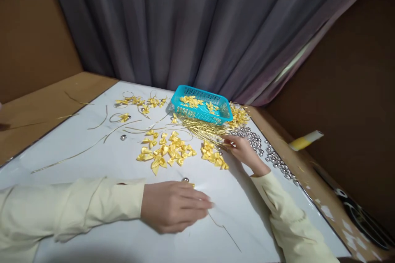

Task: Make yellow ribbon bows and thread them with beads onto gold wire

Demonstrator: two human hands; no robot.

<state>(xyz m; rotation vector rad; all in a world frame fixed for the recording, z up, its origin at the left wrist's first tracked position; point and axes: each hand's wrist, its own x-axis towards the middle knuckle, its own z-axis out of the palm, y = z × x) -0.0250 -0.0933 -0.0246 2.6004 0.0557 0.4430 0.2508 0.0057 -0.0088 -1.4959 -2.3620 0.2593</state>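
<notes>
My left hand (177, 207) lies palm down near the front of the table, fingers stretched out side by side. A small silver bell (185, 180) and a scrap of yellow ribbon show beyond its knuckles. From under its fingertips a thin gold cord (222, 226) runs toward the front right; whatever else lies under the palm is hidden. My right hand (242, 150) has thumb and finger closed at the near end of a bundle of gold cords (202, 127). Yellow ribbon bows (173, 148) lie in groups between the bundle and my left hand.
A turquoise basket (200, 116) holding yellow bows stands at the back. Many silver bells (247, 135) spread along the right side. Finished-looking bow pieces with cord loops (125, 117) and loose cords lie at left. Scissors (364, 218) rest beyond the right edge, before a grey curtain (185, 20).
</notes>
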